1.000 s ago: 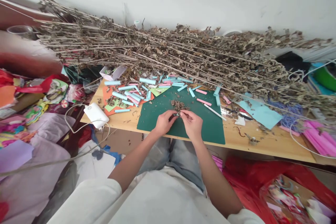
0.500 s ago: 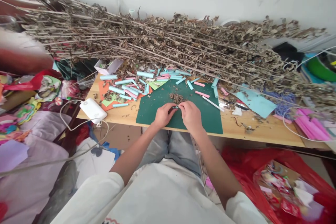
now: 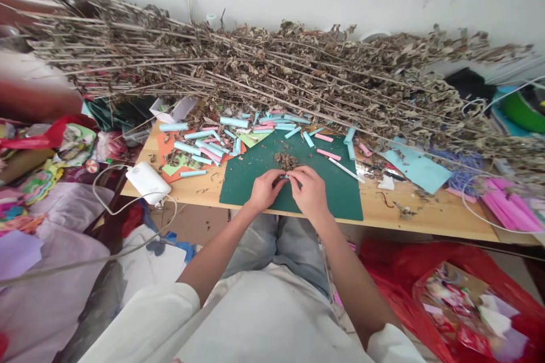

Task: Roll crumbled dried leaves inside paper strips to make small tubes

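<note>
My left hand (image 3: 264, 189) and my right hand (image 3: 310, 190) meet over the green cutting mat (image 3: 242, 181). Their fingertips are closed on a small light-blue paper tube (image 3: 286, 176), mostly hidden by the fingers. Just beyond them lies a little heap of crumbled dry leaves (image 3: 286, 159) on the mat. To the right a thin white stick (image 3: 346, 169) rests across the mat's edge, near a pink paper tube (image 3: 328, 154). Several blue and pink tubes (image 3: 187, 147) are scattered at the left and along the mat's far side.
A large pile of dried leafy stalks (image 3: 264, 68) covers the table's back. A white power bank (image 3: 149, 182) with a cable sits at the left edge. Blue paper (image 3: 419, 167) and pink paper (image 3: 508, 204) lie right. Below hangs a red plastic bag (image 3: 387, 266) of scraps.
The fingers of both hands have shifted slightly around the small blue tube, and the right fingertips have drawn a little lower. The view has moved slightly; the rest looks the same.
</note>
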Demonstrator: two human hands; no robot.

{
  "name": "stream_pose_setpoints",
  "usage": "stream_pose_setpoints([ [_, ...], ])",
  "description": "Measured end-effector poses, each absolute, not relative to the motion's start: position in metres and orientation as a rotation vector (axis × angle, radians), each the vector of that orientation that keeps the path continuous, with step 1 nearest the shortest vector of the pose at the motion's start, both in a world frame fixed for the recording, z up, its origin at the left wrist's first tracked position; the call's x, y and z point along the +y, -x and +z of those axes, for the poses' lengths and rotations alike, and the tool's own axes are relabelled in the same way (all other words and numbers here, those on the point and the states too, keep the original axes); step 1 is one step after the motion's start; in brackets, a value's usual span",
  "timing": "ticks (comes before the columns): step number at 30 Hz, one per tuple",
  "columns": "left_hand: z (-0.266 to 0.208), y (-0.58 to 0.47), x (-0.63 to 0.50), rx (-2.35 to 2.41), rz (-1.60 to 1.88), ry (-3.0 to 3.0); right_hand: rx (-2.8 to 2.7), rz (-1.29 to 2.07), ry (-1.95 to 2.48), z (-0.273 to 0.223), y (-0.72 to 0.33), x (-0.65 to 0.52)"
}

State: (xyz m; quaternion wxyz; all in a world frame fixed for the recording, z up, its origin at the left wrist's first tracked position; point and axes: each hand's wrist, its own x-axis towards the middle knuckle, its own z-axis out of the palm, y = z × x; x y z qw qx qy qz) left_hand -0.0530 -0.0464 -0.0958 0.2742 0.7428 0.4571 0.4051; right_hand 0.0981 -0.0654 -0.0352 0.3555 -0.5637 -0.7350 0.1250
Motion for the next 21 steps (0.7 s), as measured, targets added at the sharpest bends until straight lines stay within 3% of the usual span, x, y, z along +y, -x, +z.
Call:
stream_pose_setpoints([
  [6,-0.094,0.051,-0.046,1.271,1.142,-1.955,-1.729,0.363,1.428,-0.042,-0.107,-0.075],
  [13,-0.094,0.052,-0.046,1.271,1.152,-1.935,-1.484,0.71,1.4,-0.063,-0.098,-0.075],
  [21,-0.093,0.051,-0.048,1.273,1.146,-1.957,-1.487,0.607,1.37,-0.053,-0.098,-0.063],
])
